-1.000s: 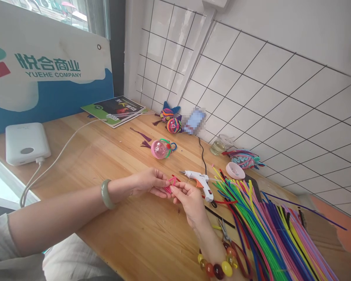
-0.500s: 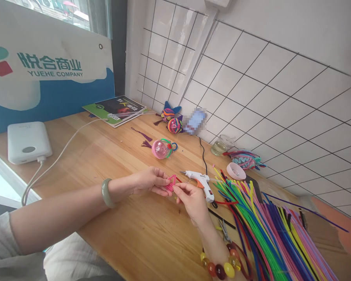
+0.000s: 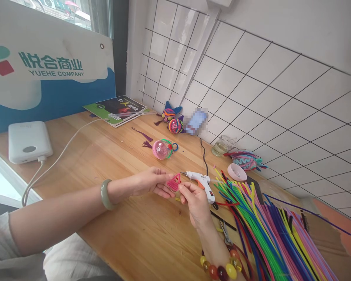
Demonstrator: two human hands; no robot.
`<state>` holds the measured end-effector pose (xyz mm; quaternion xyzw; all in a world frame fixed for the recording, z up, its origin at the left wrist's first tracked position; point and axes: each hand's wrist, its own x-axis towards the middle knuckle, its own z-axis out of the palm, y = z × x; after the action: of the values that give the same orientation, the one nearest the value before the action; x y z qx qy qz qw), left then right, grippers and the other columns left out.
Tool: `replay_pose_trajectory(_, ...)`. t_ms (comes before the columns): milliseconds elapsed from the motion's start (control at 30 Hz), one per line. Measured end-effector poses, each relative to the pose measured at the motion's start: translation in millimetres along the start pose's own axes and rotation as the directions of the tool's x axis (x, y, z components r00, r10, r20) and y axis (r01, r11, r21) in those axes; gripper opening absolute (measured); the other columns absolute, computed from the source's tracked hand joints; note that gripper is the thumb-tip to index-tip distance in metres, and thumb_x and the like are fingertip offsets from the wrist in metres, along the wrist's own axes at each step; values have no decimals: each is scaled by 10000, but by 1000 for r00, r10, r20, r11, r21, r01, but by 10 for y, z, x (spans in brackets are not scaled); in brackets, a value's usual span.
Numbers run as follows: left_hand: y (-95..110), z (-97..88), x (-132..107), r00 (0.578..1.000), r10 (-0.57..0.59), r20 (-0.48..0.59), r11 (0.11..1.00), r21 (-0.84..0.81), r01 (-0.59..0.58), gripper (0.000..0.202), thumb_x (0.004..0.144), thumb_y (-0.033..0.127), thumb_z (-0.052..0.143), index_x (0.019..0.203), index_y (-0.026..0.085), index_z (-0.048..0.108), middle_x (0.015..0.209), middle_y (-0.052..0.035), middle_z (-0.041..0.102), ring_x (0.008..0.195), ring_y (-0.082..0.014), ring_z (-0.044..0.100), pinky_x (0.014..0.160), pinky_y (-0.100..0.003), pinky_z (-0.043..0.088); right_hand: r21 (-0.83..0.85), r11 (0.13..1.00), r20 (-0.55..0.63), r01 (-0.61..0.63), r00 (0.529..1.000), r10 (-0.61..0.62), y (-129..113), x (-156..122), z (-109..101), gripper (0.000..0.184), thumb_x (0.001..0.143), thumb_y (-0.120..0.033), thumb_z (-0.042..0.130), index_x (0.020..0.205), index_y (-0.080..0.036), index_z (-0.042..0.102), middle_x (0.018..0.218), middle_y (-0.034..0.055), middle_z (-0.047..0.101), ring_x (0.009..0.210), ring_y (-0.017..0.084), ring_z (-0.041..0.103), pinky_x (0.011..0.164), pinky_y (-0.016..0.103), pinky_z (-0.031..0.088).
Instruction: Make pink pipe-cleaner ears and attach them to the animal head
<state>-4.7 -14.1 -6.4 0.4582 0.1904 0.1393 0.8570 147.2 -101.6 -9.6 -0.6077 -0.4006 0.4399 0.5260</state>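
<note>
Between my two hands is a small pink triangle of bent pipe cleaner (image 3: 174,182), its flat side facing me. My left hand (image 3: 155,182) pinches its left edge between thumb and fingers. At its lower right corner, the thumb and forefinger of my right hand (image 3: 194,199) close on the same piece. Just beyond my right hand lies a white hot glue gun (image 3: 203,182) with an orange trigger, its nozzle pointing left. Further back sits a clear round ball (image 3: 161,149) wrapped in pink, with a green band, a blue loop and a purple tassel.
Many coloured pipe cleaners (image 3: 266,222) spread over the right side, with pliers or scissors (image 3: 226,232) near my right wrist. Along the wall stand wrapped ornaments (image 3: 175,125), a glass jar (image 3: 219,147) and a pink bowl (image 3: 236,171). A white power bank (image 3: 29,141) and booklets (image 3: 117,111) lie left.
The pink triangle has turned to face me more flatly and shifted slightly right. My right hand has moved a little to the right with it.
</note>
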Motion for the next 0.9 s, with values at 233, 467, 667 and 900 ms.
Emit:
replay_pose_trajectory(233, -35, -28, 18, 999, 17, -47, 1000, 25, -16, 353, 728, 407, 581, 864, 84, 627, 813, -145, 674, 744, -189, 643, 645, -251, 506, 6, 1000, -47, 21, 999, -20, -10, 2, -4, 205, 679, -350, 627, 677, -147, 596, 460, -55, 436, 424, 64, 346, 439, 208, 262)
replay_pose_trajectory(467, -49, -10, 18, 993, 69, -95, 987, 148, -54, 347, 695, 416, 610, 829, 97, 634, 825, -119, 675, 720, -158, 638, 622, -237, 505, -16, 1000, -30, 12, 999, -12, -1, -11, 4, 201, 689, -342, 613, 667, -143, 590, 471, -50, 451, 430, 61, 361, 440, 207, 267)
replay_pose_trajectory(667, -55, 14, 37, 984, 142, -105, 969, 218, -116, 353, 690, 421, 610, 786, 82, 623, 729, -104, 671, 658, -156, 636, 615, -256, 506, -14, 1000, -39, -5, 999, 4, 12, -3, 21, 211, 670, -351, 626, 656, -147, 579, 437, -58, 440, 413, 65, 355, 429, 206, 262)
replay_pose_trajectory(900, -27, 39, 12, 994, 20, -110, 990, 143, -4, 385, 690, 442, 604, 852, 93, 622, 822, -127, 669, 722, -181, 638, 616, -264, 507, -48, 998, -84, 51, 995, -55, 37, -3, 54, 199, 671, -347, 628, 658, -155, 576, 461, -54, 450, 419, 73, 380, 435, 211, 298)
